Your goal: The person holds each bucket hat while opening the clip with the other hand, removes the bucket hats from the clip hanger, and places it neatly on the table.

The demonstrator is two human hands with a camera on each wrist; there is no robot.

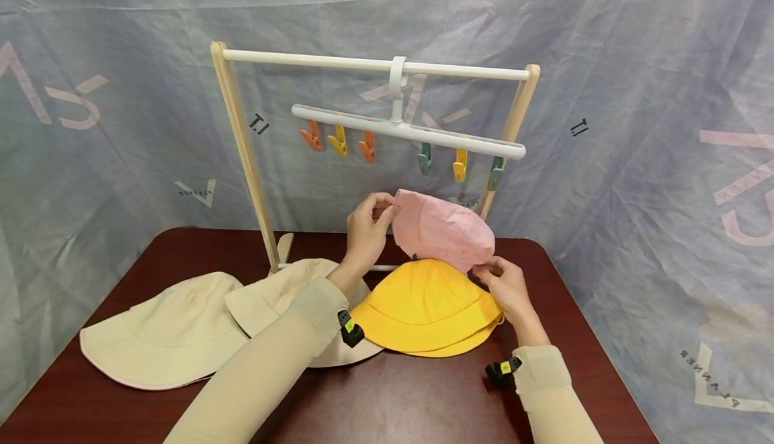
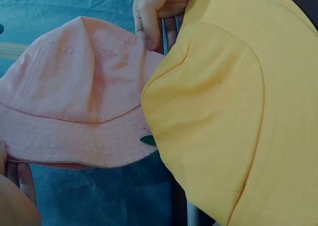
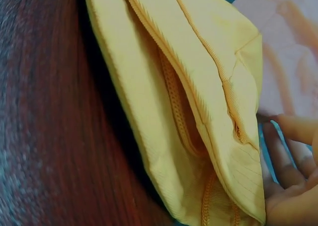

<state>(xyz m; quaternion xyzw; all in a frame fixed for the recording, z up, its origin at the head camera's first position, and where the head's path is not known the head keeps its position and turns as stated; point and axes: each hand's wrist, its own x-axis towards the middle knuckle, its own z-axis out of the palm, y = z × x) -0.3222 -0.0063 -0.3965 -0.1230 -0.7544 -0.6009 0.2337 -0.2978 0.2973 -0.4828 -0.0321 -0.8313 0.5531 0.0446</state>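
A pink bucket hat (image 1: pixel 444 226) is held up behind the yellow hat. My left hand (image 1: pixel 367 229) pinches its brim at the upper left, between thumb and fingers. At its lower right, my right hand (image 1: pixel 506 288) pinches the hat's edge; the yellow brim partly covers this grip in the right wrist view. The yellow bucket hat (image 1: pixel 423 303) rests on the table in front, two brim layers showing at its lower edge. In the left wrist view, a small green leaf-shaped piece (image 2: pixel 148 139) shows between the pink and yellow hats.
Cream bucket hats (image 1: pixel 175 330) lie at the left of the dark red table (image 1: pixel 399 404). Behind stands a wooden-sided rack (image 1: pixel 242 142). From its top bar hangs a white hanger (image 1: pixel 408 129) carrying several orange, yellow and green clips (image 1: pixel 460 165). Grey cloth forms the backdrop.
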